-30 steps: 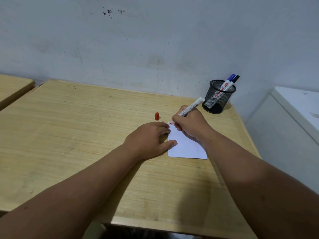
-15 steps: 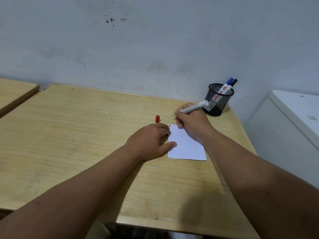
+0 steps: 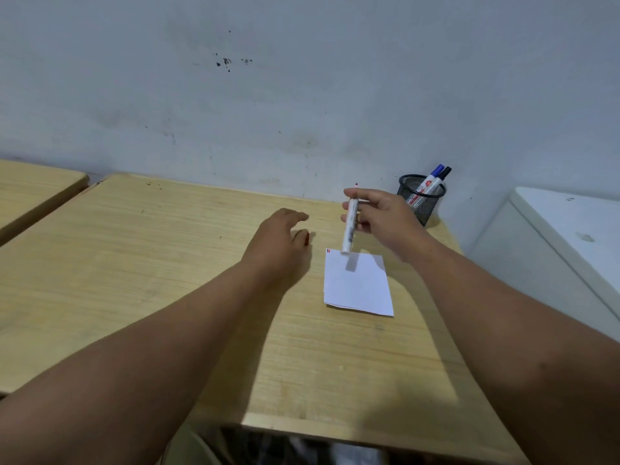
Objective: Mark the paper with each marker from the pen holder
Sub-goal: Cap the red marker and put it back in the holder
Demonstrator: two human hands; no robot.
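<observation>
My right hand [image 3: 385,219] holds a white marker [image 3: 350,226] upright above the table, its red tip pointing up and its back end hanging over the paper's top edge. The white paper [image 3: 359,286] lies flat on the wooden table [image 3: 167,263], with small red and dark marks in its top left corner. My left hand [image 3: 280,243] hovers left of the paper, fingers spread, over the red cap [image 3: 306,237], which it partly hides. A black mesh pen holder [image 3: 421,201] at the back right holds a blue-capped and a black-capped marker.
A white cabinet [image 3: 567,236] stands right of the table. A second wooden table [image 3: 33,186] sits at the far left. The grey wall runs close behind the table's back edge.
My right hand lifted the marker off the paper and turned it tip up. My left hand left the paper and moved up and left to the red cap.
</observation>
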